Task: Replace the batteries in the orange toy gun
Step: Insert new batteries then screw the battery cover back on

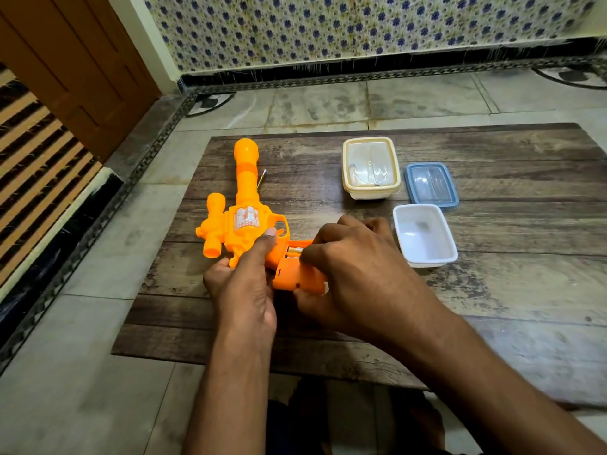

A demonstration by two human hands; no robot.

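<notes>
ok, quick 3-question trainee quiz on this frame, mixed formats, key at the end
1. True or false: the battery compartment in the grip of the orange toy gun is open.
2. Which hand has its fingers at the batteries? A) left hand B) right hand
3. Fill in: the open white container has its blue-rimmed lid lying ____ it, farther from the person.

Key: 1 true; 2 B; 3 beside. The left hand steadies the gun's body. A lidded cream container sits further back on the wooden board.
</notes>
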